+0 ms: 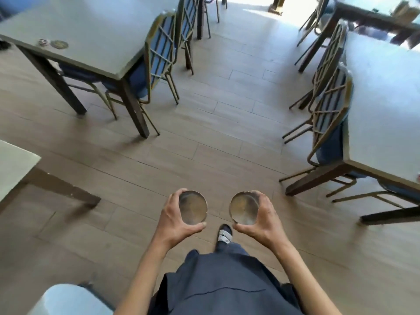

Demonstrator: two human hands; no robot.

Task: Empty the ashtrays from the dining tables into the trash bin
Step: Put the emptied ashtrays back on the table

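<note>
Okay, two round metal ashtrays, one per hand, both held out in front of the body above the wood-plank floor (227, 137). Left ashtray (192, 207) sits in the left hand (176, 220): fingers curled over the far rim, thumb under the near rim, clasped on it. Right ashtray (245, 208) sits in the right hand (261, 220), same grasp, fingers wrapped round the outer edge, thumb along the near edge. Both trays are tilted with the open side toward the camera; insides look bare and brownish, contents hard to tell. The trays are near each other, not touching. Between and below them a foot in a strapped sandal (225, 234) shows, stepping forward, with dark blue clothing (225, 283) below that.

Left side: a pale-topped dining table (95, 26) with dark legs; near its front-left edge lie a round flat disc (59, 44) and a smaller round item (43, 42), too blurred to name. Blue-padded chairs with gold metal frames (159, 57) are tucked at its right side. Right side: another pale table (381, 105) with similar chairs (329, 110) pushed in. A table corner (16, 164) pokes in at far left. A pale rounded object (68, 298) sits bottom left, unclear what.
</note>
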